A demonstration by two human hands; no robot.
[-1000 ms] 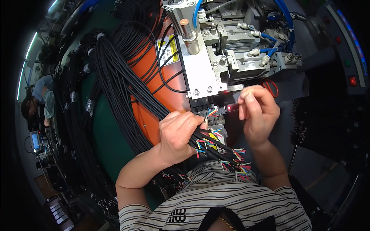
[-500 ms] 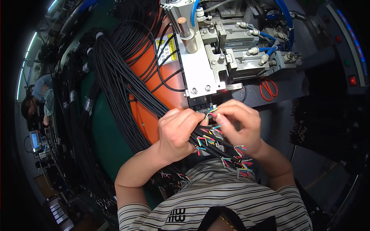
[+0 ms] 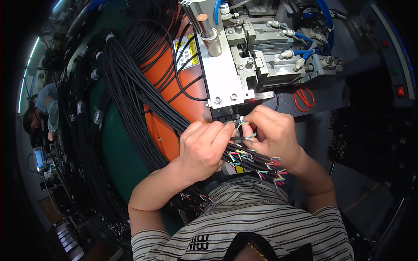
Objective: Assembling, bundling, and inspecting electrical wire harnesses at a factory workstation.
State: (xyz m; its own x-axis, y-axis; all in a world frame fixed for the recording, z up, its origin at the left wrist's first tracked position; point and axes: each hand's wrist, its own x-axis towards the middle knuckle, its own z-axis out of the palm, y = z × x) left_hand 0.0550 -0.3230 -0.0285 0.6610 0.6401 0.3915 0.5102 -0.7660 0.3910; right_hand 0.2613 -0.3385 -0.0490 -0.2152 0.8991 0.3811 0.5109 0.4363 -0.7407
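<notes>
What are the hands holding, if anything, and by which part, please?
The left hand holds a bundle of black cables near their wire ends. The right hand is at one cable's coloured wires; whether it grips them cannot be told.

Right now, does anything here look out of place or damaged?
Nothing looks clearly spilled or damaged. The coloured wire ends splay untidily from the black cables in the left hand, but many look alike, so it's probably no fault.

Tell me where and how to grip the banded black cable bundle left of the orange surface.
Black cable bundle: probably best gripped mid-length, from the left, where its strands run close together beside the green surface. Avoid the lower end, crowded by the left hand.
</notes>
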